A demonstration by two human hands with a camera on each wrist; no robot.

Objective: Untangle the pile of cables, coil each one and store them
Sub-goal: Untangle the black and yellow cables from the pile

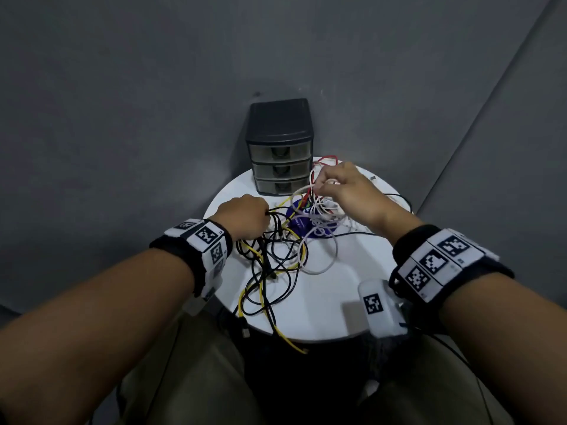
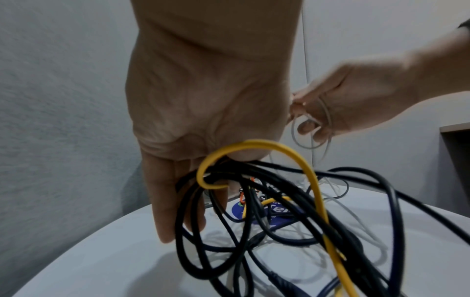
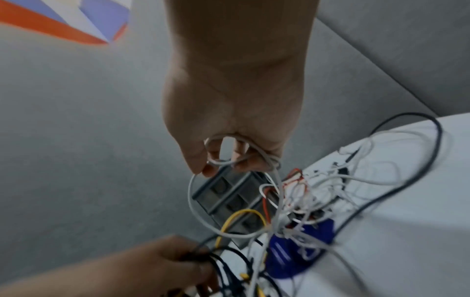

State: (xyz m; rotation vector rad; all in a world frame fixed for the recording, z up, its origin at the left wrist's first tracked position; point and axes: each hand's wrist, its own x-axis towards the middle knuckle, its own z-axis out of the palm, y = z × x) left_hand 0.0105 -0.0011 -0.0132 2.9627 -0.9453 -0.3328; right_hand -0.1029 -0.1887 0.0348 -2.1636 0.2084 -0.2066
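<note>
2 hands [image 1: 245, 220] [image 1: 346, 191] curl round thin cords: left grips black loops [image 2: 229, 201], right pinches white strands [image 3: 234, 158].

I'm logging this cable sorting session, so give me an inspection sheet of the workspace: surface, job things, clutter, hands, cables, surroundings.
Surface: round white table, partly covered by cables.
Job's things: tangled cable pile, uncoiled; dark three-drawer unit at the far edge, drawers closed.
Clutter: blue round item under the tangle; what it is cannot be told.
Grippers: left hand grips black cables and a yellow cable; right hand pinches white cable loops, raised above the table.
Cables: a red cable also in the pile; the yellow end hangs over the near edge.
Surroundings: grey floor.
</note>
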